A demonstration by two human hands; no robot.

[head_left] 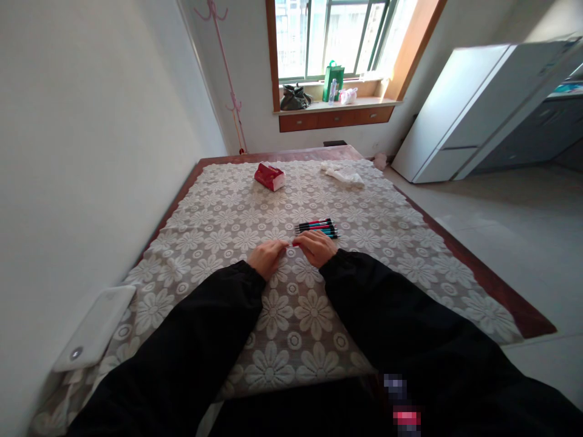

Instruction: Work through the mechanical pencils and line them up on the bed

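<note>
- Both hands rest low on the tabletop (191, 243), which is covered by a cream lace cloth with a flower pattern; black sleeves run back from them towards the viewer.
- The left hand (266, 258) and the right hand (319, 247) meet fingertip to fingertip over a small red pen (296, 244), of which only a short sliver shows between them.
- The fingers of both hands are curled down around that pen, so each looks pinched on one end of it, though the grip itself is mostly hidden under the knuckles.
- Just beyond the right hand lies a row of pens (317, 227), side by side and touching, with dark tips and red or teal barrels.
- To my eye these pens are light, stiff and slim, with smooth plastic barrels that could roll or slip on the bumpy lace; a pinch at mid-barrel with thumb and forefinger seems the surest hold.
- Further up the tabletop sits a red tissue pack (270, 176), and to its right a crumpled white cloth (342, 174), both well apart from the hands.
- A white flat device (95, 328) lies at the near left edge, against the wall.
</note>
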